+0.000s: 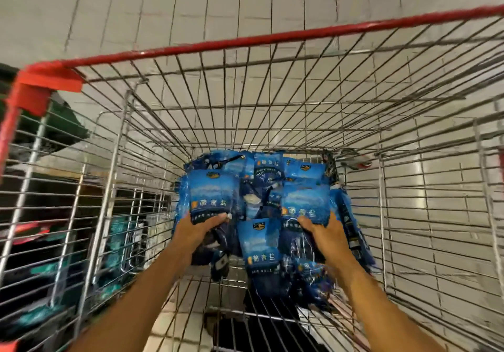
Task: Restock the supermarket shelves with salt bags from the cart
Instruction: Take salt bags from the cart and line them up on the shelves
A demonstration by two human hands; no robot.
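Gripping one glossy blue plastic salt bag (210, 196) by its bottom edge, my left hand (200, 227) has its fingers curled round the lower corner, thumb across the front. My right hand (323, 233) pinches a second blue salt bag (304, 204) the same way, low on the pack. Both bags stand upright at the centre of the frame, at the top of a loose heap of matching blue salt bags (261, 245) in the bottom of the silver wire shopping cart (272, 111).

I judge this to be the lift-out step. To do it well I would raise both bags straight up, keeping them apart from their neighbours so the heap does not slide, and firm up the grip, since a hold at the bottom edge lets a floppy, top-heavy pack fold over.

The film looks slick and crinkled, catching highlights; the packs are flat, pillow-shaped and yielding, so they will sag. The cart's thin steel grid is rigid, with a red plastic-coated rim (245, 43) across the upper frame. Beyond it lies a pale tiled floor (191, 2); dark shelving (41, 215), blurred, sits at the left edge.
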